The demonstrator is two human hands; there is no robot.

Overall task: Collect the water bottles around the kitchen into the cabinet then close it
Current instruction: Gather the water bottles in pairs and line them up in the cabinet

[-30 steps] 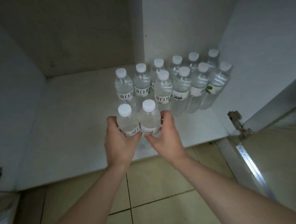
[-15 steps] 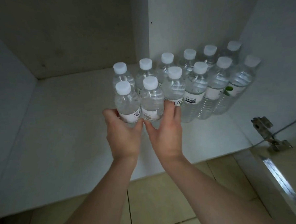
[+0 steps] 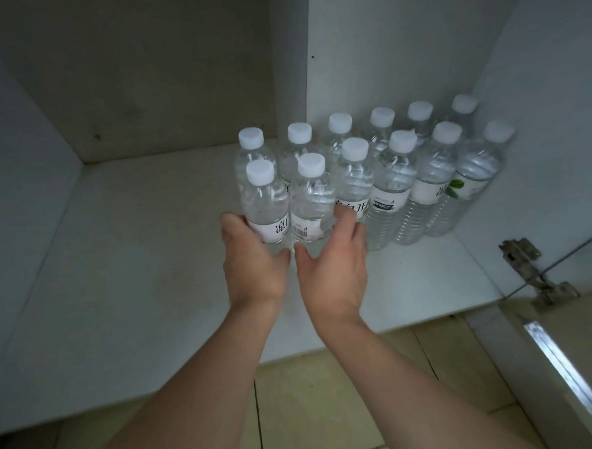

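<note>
Bottles (image 3: 354, 183) — clear, white-capped, upright

White cabinet shelf (image 3: 125, 267), twelve capped water bottles (image 3: 394, 188) standing clustered at its back right

I think I am looking into a home kitchen: a low white cabinet (image 3: 152, 266) stands open above a beige tiled floor (image 3: 331, 394), with a metal hinge (image 3: 522, 257) at its door (image 3: 569, 364) and bottles (image 3: 398, 177) stored inside.
</note>
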